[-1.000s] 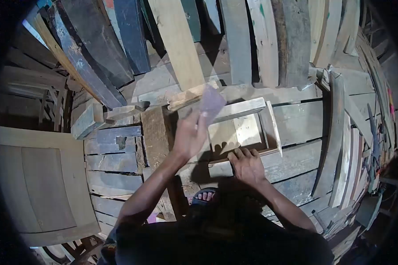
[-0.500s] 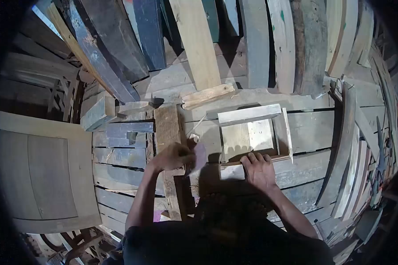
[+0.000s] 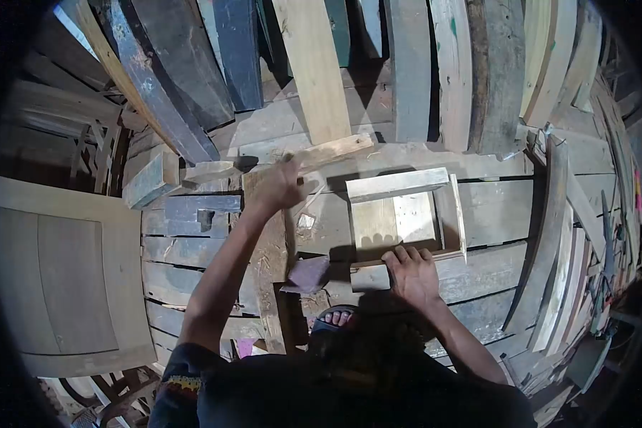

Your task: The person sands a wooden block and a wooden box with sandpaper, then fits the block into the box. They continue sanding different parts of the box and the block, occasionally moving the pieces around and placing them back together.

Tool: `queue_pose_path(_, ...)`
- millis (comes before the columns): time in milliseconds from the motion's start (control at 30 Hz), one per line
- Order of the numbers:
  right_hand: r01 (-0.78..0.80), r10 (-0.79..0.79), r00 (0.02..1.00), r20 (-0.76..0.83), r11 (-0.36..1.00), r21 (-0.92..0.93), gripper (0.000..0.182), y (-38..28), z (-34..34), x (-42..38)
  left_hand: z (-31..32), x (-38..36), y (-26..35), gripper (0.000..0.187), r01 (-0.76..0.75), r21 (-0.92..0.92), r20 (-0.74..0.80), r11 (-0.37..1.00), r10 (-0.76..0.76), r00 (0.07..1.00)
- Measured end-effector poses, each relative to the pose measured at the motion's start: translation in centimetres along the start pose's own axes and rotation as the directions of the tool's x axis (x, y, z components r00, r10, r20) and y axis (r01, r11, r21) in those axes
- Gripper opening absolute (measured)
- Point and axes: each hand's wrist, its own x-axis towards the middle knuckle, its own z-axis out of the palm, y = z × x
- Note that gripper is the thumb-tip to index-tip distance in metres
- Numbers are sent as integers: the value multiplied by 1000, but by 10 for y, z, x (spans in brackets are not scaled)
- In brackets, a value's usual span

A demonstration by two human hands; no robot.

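Note:
My right hand rests on the near edge of a small rectangular wooden frame, its fingers bent over the edge and pressed together. My left hand is raised over the top of a rough wooden block, near a short pale wood strip; motion smears its fingers. A purplish sheet lies beside the rough block, below my left hand.
Long boards lean along the far side. A panelled door is at the left, a blue-grey block nearer the middle. Curved strips lie at the right. A sandalled foot shows below.
My left hand has moved up and away from me, and the purplish sheet it was at now lies lower, apart from it. My right hand stays on the frame.

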Motion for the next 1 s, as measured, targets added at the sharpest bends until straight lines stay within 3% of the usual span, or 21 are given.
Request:
queue_pose_path(67, -17, 18, 1000, -19, 1000, 5, 22, 1, 7, -1, 30, 20, -32, 67, -134, 139, -195, 981, 160, 968)
queue_pose_path(133, -17, 18, 999, 44, 1000, -25, 20, 1, 2, 0, 35, 33, -41, 74, -175, 74, -82, 982, 181, 980)
queue_pose_path(200, -3, 5, 998, 68, 999, -35, 23, 3, 3, -1, 41, 43, -47, 77, 91, -92, 195, 992, -71, 978)
queue_pose_path(367, 32, -30, 992, 124, 999, -11, 55, 17, -15, -6, 36, 49, -28, 70, 290, 69, 193, 955, -298, 935)
queue_pose_path(400, -12, 8, 999, 47, 996, 94, 72, 15, -33, 1, 35, 46, -24, 67, 252, 19, 149, 967, -252, 956)
queue_pose_path(467, -38, 99, 986, -135, 916, 400, 65, 25, -55, 13, 31, 41, -19, 63, 166, -69, 41, 984, -163, 986)
queue_pose_path(500, -99, 237, 960, -147, 782, 615, 58, 22, -71, 21, 29, 45, -20, 54, 76, -27, -32, 997, -77, 997)
queue_pose_path(533, -160, 399, 905, -149, 643, 749, 57, 24, -77, 26, 24, 43, -21, 53, 76, -114, -88, 991, -87, 992)
queue_pose_path(600, -98, 623, 758, -193, 401, 911, 60, 25, -82, 28, 13, 36, -16, 50, 52, -294, -193, 954, -112, 975)
queue_pose_path(633, -38, 629, 742, -230, 382, 923, 69, 33, -76, 25, 3, 37, -13, 44, 116, -277, -149, 954, -162, 975)
queue_pose_path(733, 32, 701, 674, -233, 287, 957, 74, 17, -57, 20, -30, 29, 15, 37, 227, -559, -101, 797, -338, 936)
queue_pose_path(800, 54, 724, 667, -178, 191, 980, 79, -4, -49, 21, -52, 25, 33, 39, 444, -616, 26, 651, -546, 837)
queue_pose_path(833, 74, 687, 697, -205, 216, 974, 78, -7, -36, 19, -54, 21, 39, 35, 413, -618, -28, 669, -544, 839)
queue_pose_path(867, 95, 647, 726, -231, 238, 966, 78, -9, -19, 16, -54, 17, 42, 34, 385, -699, -28, 603, -561, 827)
queue_pose_path(933, 28, 648, 754, -110, 137, 990, 77, -19, -9, 13, -57, 7, 53, 34, 317, -832, -22, 454, -600, 800)
queue_pose_path(967, 43, 624, 754, -204, 263, 964, 80, -18, 10, 12, -56, 2, 64, 37, 293, -843, -24, 450, -578, 816)
queue_pose_path(1000, 78, 605, 763, -226, 260, 962, 82, -24, 6, 13, -65, -1, 89, 41, 269, -852, -35, 449, -562, 826)
